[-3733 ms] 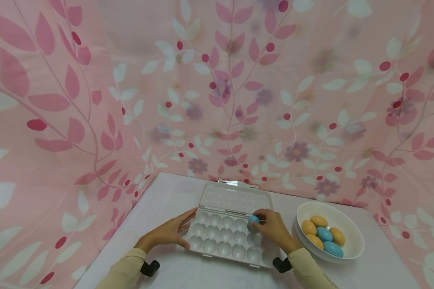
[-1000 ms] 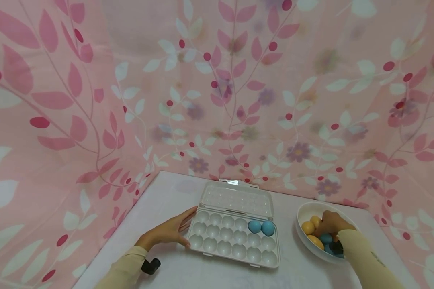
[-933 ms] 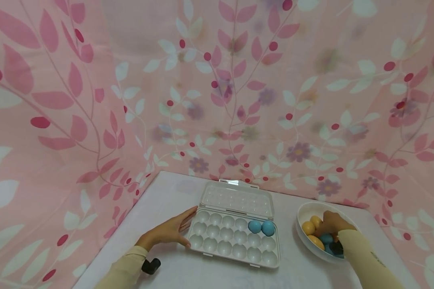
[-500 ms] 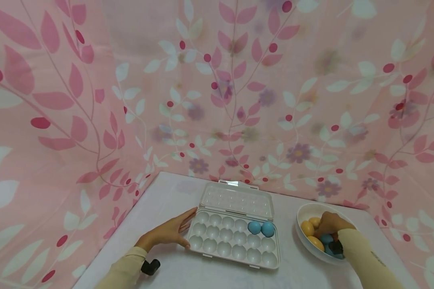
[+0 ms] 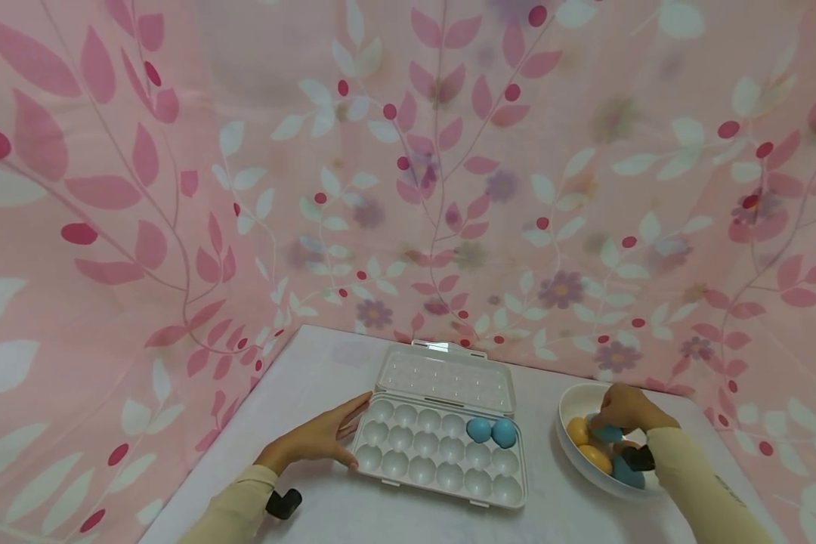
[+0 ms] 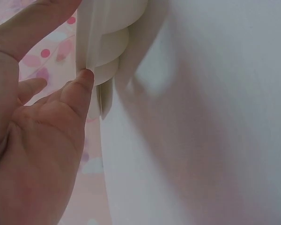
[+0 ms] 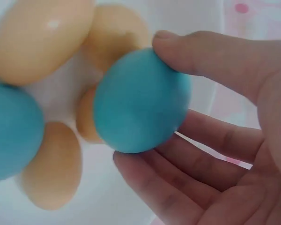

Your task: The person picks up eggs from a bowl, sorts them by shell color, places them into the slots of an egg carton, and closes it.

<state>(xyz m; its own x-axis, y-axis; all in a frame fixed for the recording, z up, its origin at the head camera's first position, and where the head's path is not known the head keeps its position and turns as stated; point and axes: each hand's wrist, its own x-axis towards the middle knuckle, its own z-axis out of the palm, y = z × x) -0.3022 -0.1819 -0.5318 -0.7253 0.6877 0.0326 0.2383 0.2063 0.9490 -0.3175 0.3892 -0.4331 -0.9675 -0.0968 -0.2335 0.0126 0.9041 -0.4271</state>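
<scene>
At the white bowl (image 5: 576, 477) on the right, my right hand (image 5: 631, 409) pinches a blue egg (image 7: 141, 101) between thumb and fingers, over the other eggs. Beneath it lie several orange eggs (image 7: 51, 166) and one more blue egg (image 5: 628, 473). My left hand (image 5: 316, 437) touches the left side of the egg carton (image 5: 421, 440), fingers extended and thumb at the front corner; the left wrist view shows fingertips on its rim (image 6: 90, 51). Two blue eggs (image 5: 492, 431) sit in the back row of the carton, at its right end.
The carton's lid (image 5: 445, 378) lies folded back behind it. Everything stands on a white-covered table (image 5: 353, 506). Pink floral curtains (image 5: 408, 189) enclose the table at the back and sides.
Earlier my right hand set a blue egg in the carton, then reached into the bowl. Now it has risen slightly with another blue egg. My left hand has stayed in place.
</scene>
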